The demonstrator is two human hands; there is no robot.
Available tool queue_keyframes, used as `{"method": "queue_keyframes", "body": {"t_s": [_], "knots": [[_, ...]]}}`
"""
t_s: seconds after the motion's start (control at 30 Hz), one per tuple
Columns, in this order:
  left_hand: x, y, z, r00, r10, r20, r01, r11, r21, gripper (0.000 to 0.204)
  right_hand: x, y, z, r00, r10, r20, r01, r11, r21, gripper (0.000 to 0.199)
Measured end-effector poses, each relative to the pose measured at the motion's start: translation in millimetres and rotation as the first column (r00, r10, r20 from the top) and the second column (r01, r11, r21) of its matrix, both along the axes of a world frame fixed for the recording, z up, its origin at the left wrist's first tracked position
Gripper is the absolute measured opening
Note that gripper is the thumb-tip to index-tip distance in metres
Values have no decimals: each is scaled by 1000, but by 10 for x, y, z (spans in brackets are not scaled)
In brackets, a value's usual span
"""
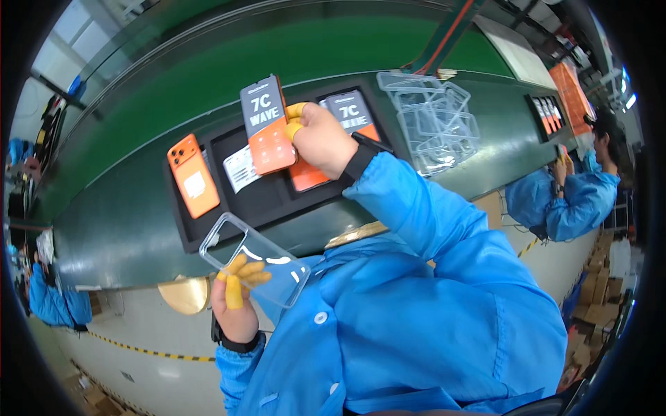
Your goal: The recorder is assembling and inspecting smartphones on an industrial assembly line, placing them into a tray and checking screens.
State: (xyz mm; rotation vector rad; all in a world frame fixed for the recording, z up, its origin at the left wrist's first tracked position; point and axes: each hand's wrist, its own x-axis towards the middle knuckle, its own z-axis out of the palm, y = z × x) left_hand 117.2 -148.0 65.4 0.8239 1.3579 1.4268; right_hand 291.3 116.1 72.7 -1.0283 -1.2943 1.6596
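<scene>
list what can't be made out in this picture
In the head view:
Back of the raised phone: turned away.
Orange item in the tray: upper part hidden by the right grip.
Co-worker's item, far right: too small.
Count of clear plastic pieces: see-through layers overlap.

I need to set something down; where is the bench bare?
Bare: the green bench left of the black tray, and between the piled cases and the far tray. Crowded: the black tray itself, holding phones, right hand above.

Bright blue smock [430, 312], round white buttons [320, 317], black cuffs [360, 162], yellow-capped fingers [234, 295]
</scene>
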Motion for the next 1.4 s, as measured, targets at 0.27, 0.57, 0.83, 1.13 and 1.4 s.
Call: {"method": "queue_keyframes", "body": {"t_s": [0.27, 0.57, 0.83, 1.13, 1.4], "knots": [[89, 198, 17, 1000, -2, 17, 1, 999, 36, 45, 972, -117, 677, 960, -145, -239, 179, 976, 126, 38], [316, 540, 144, 992, -126, -12, 126, 991, 42, 43, 1724, -67, 888, 889, -237, -393, 299, 949, 104, 40], [473, 652, 185, 984, -173, 49, 170, 983, 73, 43, 1897, -135, 847, 902, -240, -360, 306, 942, 139, 47], [494, 793, 323, 984, -157, 88, 153, 987, 51, 43, 1722, -328, 695, 915, -83, -395, 134, 986, 102, 48], [650, 1012, 459, 956, -255, 146, 221, 952, 211, 41, 1358, -938, 525, 917, 298, -266, -294, 954, 56, 50]]}}
